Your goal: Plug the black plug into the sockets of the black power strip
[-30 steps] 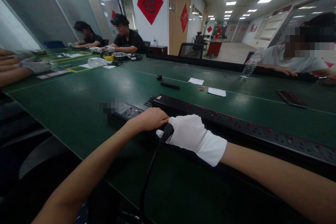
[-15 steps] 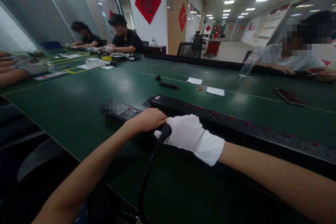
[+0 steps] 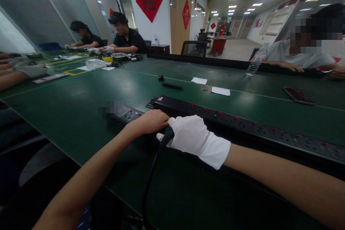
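Observation:
My bare left hand lies over the near black power strip, its fingers wrapped round it. Beside it, my right hand, in a white dotted glove, grips a black plug at the strip. The plug's front is hidden by my hands, so I cannot tell whether its pins are in a socket. From the plug a thick black cable drops over the table's near edge. Just behind my hands runs a second long black power strip with a row of red buttons.
On the green table lie a short black bar, a small black piece, paper slips and a phone. A water bottle stands at the right. Other people sit at the far left and right.
The view has shifted slightly. Both hands stay at nearly the same place on the strip, and the plug looks turned a little in my right hand.

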{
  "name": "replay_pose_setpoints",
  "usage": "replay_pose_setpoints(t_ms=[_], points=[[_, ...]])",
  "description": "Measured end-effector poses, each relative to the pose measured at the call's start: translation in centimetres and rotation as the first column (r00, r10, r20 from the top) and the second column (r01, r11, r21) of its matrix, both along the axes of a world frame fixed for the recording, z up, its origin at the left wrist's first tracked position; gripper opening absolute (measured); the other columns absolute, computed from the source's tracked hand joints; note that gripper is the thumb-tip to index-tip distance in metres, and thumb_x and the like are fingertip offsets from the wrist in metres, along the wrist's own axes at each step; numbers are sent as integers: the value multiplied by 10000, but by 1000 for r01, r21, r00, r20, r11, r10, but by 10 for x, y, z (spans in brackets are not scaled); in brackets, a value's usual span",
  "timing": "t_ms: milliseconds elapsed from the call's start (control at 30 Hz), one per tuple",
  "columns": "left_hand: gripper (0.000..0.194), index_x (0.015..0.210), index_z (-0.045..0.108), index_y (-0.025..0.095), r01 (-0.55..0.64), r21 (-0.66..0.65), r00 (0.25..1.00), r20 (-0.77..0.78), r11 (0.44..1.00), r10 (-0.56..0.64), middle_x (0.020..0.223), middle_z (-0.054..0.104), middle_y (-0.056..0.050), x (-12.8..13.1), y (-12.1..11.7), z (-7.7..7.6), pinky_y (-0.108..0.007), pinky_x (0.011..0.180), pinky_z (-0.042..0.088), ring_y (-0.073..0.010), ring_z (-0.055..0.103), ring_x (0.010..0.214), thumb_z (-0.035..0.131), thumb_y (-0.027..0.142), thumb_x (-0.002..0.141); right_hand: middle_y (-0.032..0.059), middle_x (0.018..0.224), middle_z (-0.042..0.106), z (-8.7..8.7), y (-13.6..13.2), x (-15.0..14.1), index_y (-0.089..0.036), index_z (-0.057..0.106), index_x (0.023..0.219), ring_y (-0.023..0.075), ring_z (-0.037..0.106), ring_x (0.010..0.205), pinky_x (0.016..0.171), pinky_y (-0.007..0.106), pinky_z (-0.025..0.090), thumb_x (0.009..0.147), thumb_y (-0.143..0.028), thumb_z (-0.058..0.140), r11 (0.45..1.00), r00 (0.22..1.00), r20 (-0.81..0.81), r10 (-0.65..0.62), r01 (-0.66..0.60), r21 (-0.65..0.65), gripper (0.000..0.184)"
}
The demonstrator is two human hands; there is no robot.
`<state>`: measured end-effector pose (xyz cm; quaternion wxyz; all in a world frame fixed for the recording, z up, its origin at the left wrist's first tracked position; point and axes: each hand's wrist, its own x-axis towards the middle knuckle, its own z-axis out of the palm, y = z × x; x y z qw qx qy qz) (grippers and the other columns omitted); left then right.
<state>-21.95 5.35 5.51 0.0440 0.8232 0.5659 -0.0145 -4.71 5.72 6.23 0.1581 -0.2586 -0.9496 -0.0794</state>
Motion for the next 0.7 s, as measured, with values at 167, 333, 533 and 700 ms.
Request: replay_pose_setpoints(t_ms=[167, 333, 533, 700], points=[[229, 690, 606, 137, 3, -3, 1000, 6, 1000, -3, 759, 662, -78, 0, -1, 1, -256, 600, 381, -175, 597, 663, 412, 187, 800, 46, 813, 642, 4, -1, 2, -186, 537, 939, 202, 602, 698, 547, 294, 367, 837, -486, 398, 994, 995, -4, 101, -101, 43, 346], [237, 729, 619, 153, 19, -15, 1000, 23, 1000, -18, 789, 668, -69, 1, -2, 4, -249, 595, 378, -168, 598, 664, 406, 206, 818, 18, 794, 643, -4, 5, 0, -200, 523, 905, 167, 595, 684, 534, 269, 338, 855, -438, 397, 983, 983, -42, 181, -181, 0, 274], [282, 728, 625, 145, 2, -6, 1000, 17, 1000, -2, 783, 662, -83, 0, 0, 2, -248, 602, 376, -181, 601, 698, 397, 265, 842, 19, 746, 647, -8, 8, 1, -199, 532, 879, 148, 578, 652, 540, 249, 325, 860, -474, 382, 985, 971, -167, 168, -174, -19, 314], [345, 743, 638, 150, -5, 24, 999, 34, 1000, 4, 792, 660, -87, -7, 3, 1, -251, 609, 379, -184, 595, 702, 381, 347, 862, -6, 608, 570, -3, 5, 3, -201, 537, 740, 108, 504, 547, 534, 229, 317, 827, -481, 446, 957, 894, -440, 86, -197, -214, 307]])
